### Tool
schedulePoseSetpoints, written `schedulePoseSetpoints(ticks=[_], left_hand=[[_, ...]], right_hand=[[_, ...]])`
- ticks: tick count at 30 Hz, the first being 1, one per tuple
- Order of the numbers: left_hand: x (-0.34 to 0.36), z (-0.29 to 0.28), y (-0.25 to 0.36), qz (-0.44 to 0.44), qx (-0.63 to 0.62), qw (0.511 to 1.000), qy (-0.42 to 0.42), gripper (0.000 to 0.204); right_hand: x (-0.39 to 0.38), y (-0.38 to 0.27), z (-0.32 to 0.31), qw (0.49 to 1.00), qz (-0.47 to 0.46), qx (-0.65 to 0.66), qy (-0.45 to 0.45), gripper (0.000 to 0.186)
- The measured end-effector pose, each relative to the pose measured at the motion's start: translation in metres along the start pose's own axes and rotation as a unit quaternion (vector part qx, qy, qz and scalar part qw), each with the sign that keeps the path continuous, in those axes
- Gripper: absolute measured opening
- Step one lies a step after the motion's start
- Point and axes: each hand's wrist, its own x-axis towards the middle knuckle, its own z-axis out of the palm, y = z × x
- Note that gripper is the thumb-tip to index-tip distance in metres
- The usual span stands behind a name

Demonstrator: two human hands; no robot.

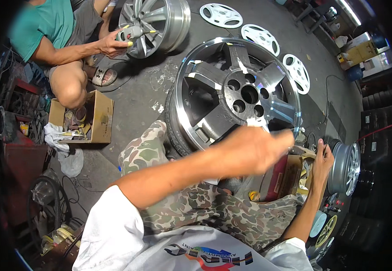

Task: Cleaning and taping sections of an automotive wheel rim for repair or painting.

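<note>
A large alloy wheel (206, 118) with a bright machined rim and dark spokes leans before my knees, its tire at the near side. My left hand (257, 151) is curled closed over the wheel's lower edge and blurred by motion; whatever its fingers hold is hidden. To the right, my right hand (324, 159) is raised beside an open box (287, 178), fingers drawn together. Anything pinched there is too small to make out. The box contains yellowish and pale scraps.
A co-worker's hand (114, 44) holds a power tool (132, 32) at another silver wheel (178, 25). A cardboard box (101, 119) with supplies stands at left. White wheel covers (260, 39) lie beyond my wheel. Another wheel (338, 167) stands at right; cords cross the floor.
</note>
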Motion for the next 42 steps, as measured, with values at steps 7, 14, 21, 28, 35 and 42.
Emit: schedulePoseSetpoints(ticks=[7, 14, 21, 28, 35, 42], left_hand=[[-0.005, -0.174, -0.123, -0.197, -0.05, 0.93, 0.307, 0.022], [0.024, -0.163, -0.176, -0.243, 0.132, 0.949, 0.152, 0.045], [0.053, -0.124, -0.185, -0.309, 0.367, 0.876, -0.05, 0.076], [0.052, -0.114, -0.204, -0.29, 0.379, 0.878, -0.044, 0.085], [0.02, -0.105, -0.163, -0.355, 0.377, 0.85, -0.1, 0.097], [-0.018, -0.048, -0.104, -0.456, 0.269, 0.842, -0.107, 0.101]], right_hand=[[0.01, 0.026, 0.029, 0.996, 0.056, 0.037, -0.063, 0.047], [-0.02, 0.045, 0.06, 0.9, 0.262, 0.275, -0.216, 0.041], [-0.072, 0.014, 0.058, 0.805, 0.352, 0.377, -0.294, 0.045], [-0.082, 0.0, 0.069, 0.826, 0.309, 0.395, -0.259, 0.048], [-0.019, 0.036, 0.074, 0.921, 0.242, 0.245, -0.182, 0.057], [0.114, 0.073, 0.104, 0.938, 0.114, 0.279, -0.174, 0.049]])
